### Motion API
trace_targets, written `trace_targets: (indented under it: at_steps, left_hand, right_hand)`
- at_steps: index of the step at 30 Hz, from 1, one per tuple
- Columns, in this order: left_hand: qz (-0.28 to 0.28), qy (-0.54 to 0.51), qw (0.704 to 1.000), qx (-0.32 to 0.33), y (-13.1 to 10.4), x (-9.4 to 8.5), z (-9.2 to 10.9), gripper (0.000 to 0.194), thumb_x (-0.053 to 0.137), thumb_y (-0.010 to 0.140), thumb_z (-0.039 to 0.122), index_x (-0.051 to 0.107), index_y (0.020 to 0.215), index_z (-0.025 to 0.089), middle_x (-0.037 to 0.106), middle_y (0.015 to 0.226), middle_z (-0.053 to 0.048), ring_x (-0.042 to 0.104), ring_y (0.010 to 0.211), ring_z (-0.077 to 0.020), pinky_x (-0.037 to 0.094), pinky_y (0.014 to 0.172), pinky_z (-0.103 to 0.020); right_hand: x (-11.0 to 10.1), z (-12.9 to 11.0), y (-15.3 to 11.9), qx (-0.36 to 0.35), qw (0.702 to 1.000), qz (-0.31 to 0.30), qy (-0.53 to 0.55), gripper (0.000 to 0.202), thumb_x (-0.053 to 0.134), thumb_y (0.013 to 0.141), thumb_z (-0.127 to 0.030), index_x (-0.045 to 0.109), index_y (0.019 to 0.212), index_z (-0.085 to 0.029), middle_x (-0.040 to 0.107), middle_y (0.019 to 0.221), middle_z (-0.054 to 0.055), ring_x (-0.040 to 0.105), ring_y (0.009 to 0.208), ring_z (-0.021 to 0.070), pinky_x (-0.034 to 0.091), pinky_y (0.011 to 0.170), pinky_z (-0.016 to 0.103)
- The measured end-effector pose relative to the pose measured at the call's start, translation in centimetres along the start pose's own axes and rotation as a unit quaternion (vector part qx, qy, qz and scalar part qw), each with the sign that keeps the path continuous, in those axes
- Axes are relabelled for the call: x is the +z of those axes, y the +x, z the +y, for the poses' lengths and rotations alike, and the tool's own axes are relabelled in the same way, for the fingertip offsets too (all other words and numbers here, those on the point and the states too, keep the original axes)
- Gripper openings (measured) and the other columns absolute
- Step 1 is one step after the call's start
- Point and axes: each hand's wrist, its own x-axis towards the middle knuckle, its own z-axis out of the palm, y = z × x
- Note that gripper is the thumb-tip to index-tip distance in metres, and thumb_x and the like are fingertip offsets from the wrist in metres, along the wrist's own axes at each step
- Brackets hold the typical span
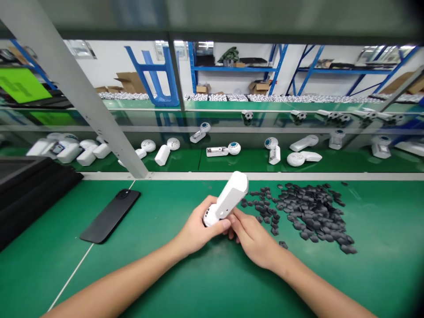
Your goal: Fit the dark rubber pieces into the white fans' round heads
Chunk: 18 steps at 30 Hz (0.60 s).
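At the far left edge I see a black padded stack (29, 194), with a bright green sheet (23, 85) above it in the upper left. Right of the stack, a cluster of white round-headed units (87, 155) sits on the green strip behind the bench. Lower down, a black smartphone (111, 217) lies face down on the green bench top (142, 274). A grey metal post (89, 106) slants past, then a blue plastic stool (171, 84) stands legs-up in the upper middle.

At the centre of the frame, my left hand (195, 226) is wrapped around the round head of a white handle-shaped unit (231, 197), thumb across the near side; the handle tilts up and to the right, above the bench. My right hand (254, 237) has its fingers drawn in narrow against the head's underside; I cannot tell whether they pinch anything.

Right of that hand, small black pentagonal pieces (313, 210) are heaped on the bench, stragglers on the left. Above them, more white units (303, 142) lie spaced apart toward the upper right.
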Motion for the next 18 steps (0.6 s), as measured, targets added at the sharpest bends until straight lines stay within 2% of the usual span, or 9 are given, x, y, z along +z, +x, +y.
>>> trace_targets:
  at_steps: [2,5,7,9,12,15,18]
  left_hand:
    - [0.04,0.035,0.999,-0.001,0.4,-0.5,-0.1,0.032,0.071,0.092,0.043,0.058,0.108,0.018,0.061,0.086,0.0,0.059,0.071,-0.0133,0.048,0.066,-0.025]
    - [0.085,0.075,0.993,-0.037,1.3,-1.5,0.0,0.034,0.069,0.091,0.048,0.061,0.106,0.018,0.058,0.082,0.001,0.051,0.064,-0.0108,0.042,0.054,-0.02]
    - [0.112,0.071,0.989,-0.061,2.3,-2.4,0.1,0.036,0.069,0.09,0.049,0.06,0.109,0.019,0.058,0.083,0.001,0.051,0.062,-0.0104,0.039,0.049,-0.019]
    - [0.136,0.076,0.985,-0.073,3.6,-3.3,0.1,0.039,0.069,0.089,0.049,0.058,0.113,0.021,0.058,0.085,0.001,0.053,0.061,-0.0102,0.039,0.048,-0.018]
    - [0.15,0.102,0.98,-0.082,6.4,-4.7,0.0,0.041,0.061,0.092,0.05,0.052,0.119,0.022,0.058,0.082,0.002,0.057,0.06,-0.0114,0.044,0.048,-0.02]
    - [0.165,0.147,0.971,-0.091,9.9,-6.2,-0.2,0.043,0.053,0.095,0.052,0.048,0.126,0.022,0.061,0.084,0.0,0.061,0.061,-0.014,0.049,0.051,-0.024]
    - [0.186,0.233,0.948,-0.115,13.5,-7.9,-0.1,0.048,0.053,0.097,0.059,0.056,0.119,0.017,0.067,0.089,-0.005,0.066,0.068,-0.0171,0.054,0.06,-0.029]
  right_hand:
    - [-1.0,0.3,0.0,-0.019,0.999,0.004,0.027,0.039,0.03,0.115,-0.044,0.061,0.104,-0.023,0.069,0.09,0.002,0.064,0.08,0.0173,0.05,0.075,0.031]
    - [-3.4,1.6,0.4,-0.03,0.994,0.092,0.053,0.04,0.03,0.114,-0.047,0.062,0.113,-0.023,0.071,0.094,0.003,0.066,0.088,0.0188,0.052,0.083,0.033]
    - [-5.3,2.6,0.7,-0.024,0.987,0.155,0.034,0.039,0.032,0.114,-0.047,0.063,0.116,-0.023,0.072,0.098,0.004,0.067,0.093,0.0199,0.051,0.087,0.034]
    - [-6.8,3.5,0.9,-0.02,0.982,0.185,-0.025,0.035,0.036,0.113,-0.044,0.065,0.118,-0.024,0.072,0.105,0.004,0.066,0.099,0.0211,0.051,0.091,0.036]
    - [-7.7,4.4,1.0,-0.033,0.971,0.165,-0.169,0.025,0.048,0.11,-0.035,0.071,0.116,-0.026,0.069,0.111,0.005,0.063,0.107,0.0243,0.05,0.095,0.038]
    - [-7.2,4.8,1.0,-0.055,0.95,0.123,-0.282,0.022,0.058,0.105,-0.027,0.077,0.116,-0.026,0.066,0.108,0.008,0.06,0.104,0.0268,0.052,0.091,0.04]
    - [-6.4,5.1,1.3,-0.067,0.932,0.098,-0.343,0.023,0.06,0.103,-0.022,0.078,0.119,-0.024,0.065,0.104,0.009,0.058,0.097,0.0275,0.054,0.087,0.042]
